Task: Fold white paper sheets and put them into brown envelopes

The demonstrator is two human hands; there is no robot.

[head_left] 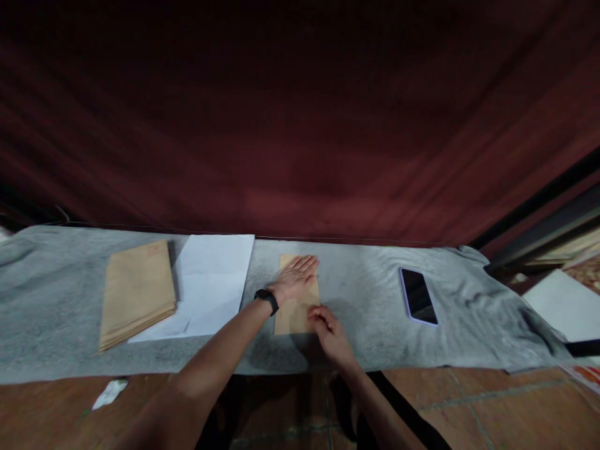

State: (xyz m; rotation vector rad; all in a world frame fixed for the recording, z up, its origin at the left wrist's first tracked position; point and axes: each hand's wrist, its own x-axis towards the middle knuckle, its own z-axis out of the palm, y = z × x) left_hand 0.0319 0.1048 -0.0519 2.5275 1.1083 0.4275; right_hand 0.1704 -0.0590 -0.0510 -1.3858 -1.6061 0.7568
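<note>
Head cam, L hand [295, 277] flat-fingered on paper [291, 315], R hand [329, 331] curled, grip unclear, illeg. red print [154, 250] on stack [138, 289]

Obs. | brown envelope [291, 320]: upper part partly hidden under my left fingers [304, 265] | my right fingers [322, 312]: grip on its edge unclear | white paper [215, 281]: left side covered by envelope stack [139, 287] | red print [154, 250] on stack: illegible | my arms [201, 387]: cut by lower edge

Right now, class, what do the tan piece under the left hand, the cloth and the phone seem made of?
Tan piece: probably kraft paper, matte; it looks flat, dull and brown.
Cloth: fabric, perhaps fleece, unglossy; it wrinkles at the right.
Phone: likely glass in front, dark and smooth; its lilac edge may be plastic.
</note>
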